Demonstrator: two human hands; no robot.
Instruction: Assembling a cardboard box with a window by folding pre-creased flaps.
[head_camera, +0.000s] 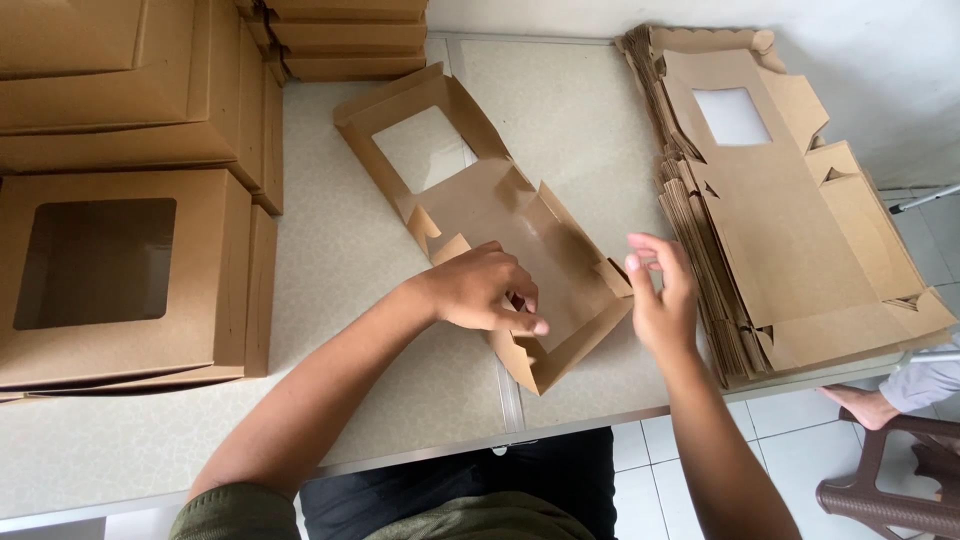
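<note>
A flat brown cardboard box blank with a window cut-out (480, 190) lies on the table (350, 250), its side flaps partly raised. My left hand (485, 290) rests on its near corner, fingers curled and pinching a small flap. My right hand (660, 295) hovers at the blank's right edge with fingers bent and apart, touching or just off the raised side flap. A stack of unfolded blanks (790, 210) lies to the right of my right hand.
Assembled windowed boxes (130, 270) are stacked at the left, with more boxes (130, 90) behind them and at the back (345, 40). Below the table edge at the right are a person's foot (865, 405) and a brown plastic chair (900, 480).
</note>
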